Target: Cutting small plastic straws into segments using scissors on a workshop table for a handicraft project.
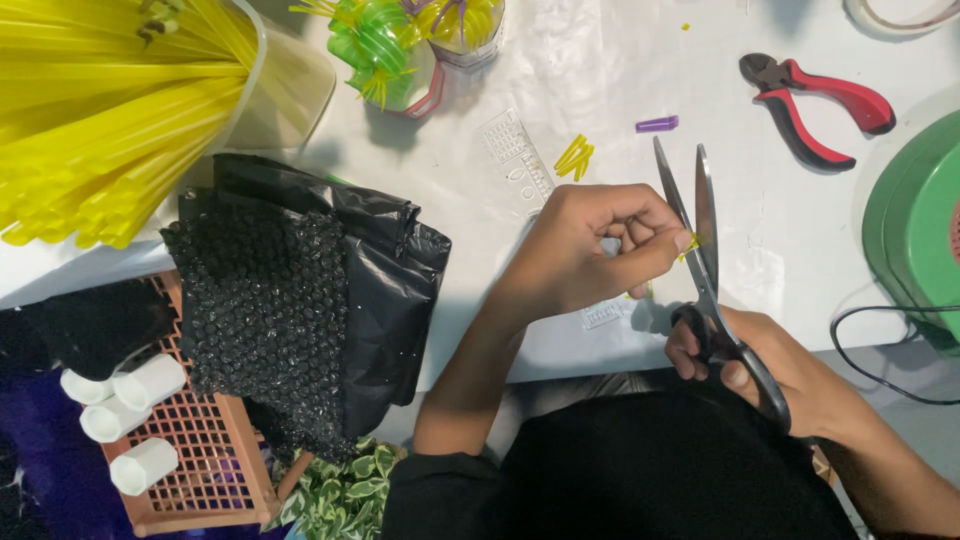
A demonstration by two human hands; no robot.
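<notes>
Scissors [706, 262] clenched in right hand [790, 375], left hand [590, 245] pinching one yellow straw piece [691, 243], one red pliers [815, 105].

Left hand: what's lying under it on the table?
Under the left hand lies a clear plastic stencil ruler, ends showing on both sides. Its middle is covered.

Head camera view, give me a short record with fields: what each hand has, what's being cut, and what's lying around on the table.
left hand: pinches a small yellow piece at the scissor blades
right hand: grips the black handles of the scissors, blades slightly open and pointing away
table: white surface
far right: red and black pliers, green round object at the edge
middle: cut yellow bits, small purple piece, clear stencil ruler
far left: bundle of yellow straws
left: black bubble wrap on black plastic
</notes>
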